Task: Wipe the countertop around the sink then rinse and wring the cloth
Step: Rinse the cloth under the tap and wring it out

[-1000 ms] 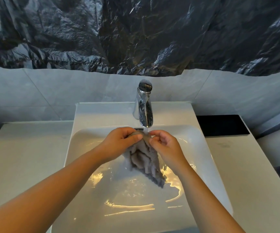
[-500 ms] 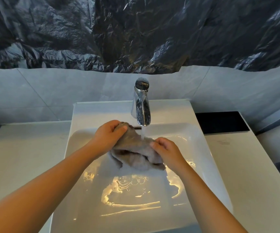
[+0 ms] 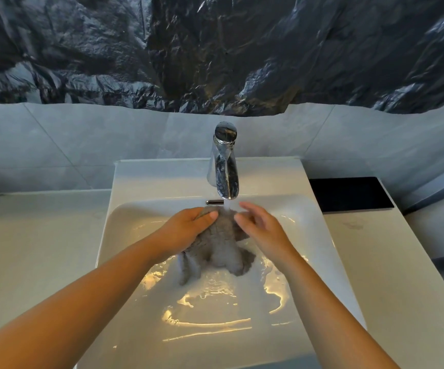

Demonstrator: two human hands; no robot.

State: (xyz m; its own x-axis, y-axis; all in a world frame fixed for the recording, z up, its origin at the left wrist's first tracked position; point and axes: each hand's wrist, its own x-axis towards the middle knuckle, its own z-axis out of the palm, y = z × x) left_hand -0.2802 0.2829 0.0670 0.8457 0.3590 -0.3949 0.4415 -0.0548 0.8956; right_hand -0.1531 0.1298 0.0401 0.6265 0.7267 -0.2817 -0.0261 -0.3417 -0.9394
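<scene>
Rinsing is judged underway, wringing left: the cloth (image 3: pixel 219 245) is held in the left grip (image 3: pixel 186 230) under the stream (image 3: pixel 227 205), the right grip (image 3: pixel 262 229) spread wide beside.

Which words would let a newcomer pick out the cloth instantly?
Find the white sink in the middle of the countertop, with a chrome faucet running at its back. Under that stream is the cloth, gripped by the left hand: the only grey, fuzzy, soft thing among hard glossy surfaces.

wet grey cloth (image 3: pixel 219 242) hangs bunched under the running tap (image 3: pixel 224 166), over the white sink (image 3: pixel 141 302).
</scene>
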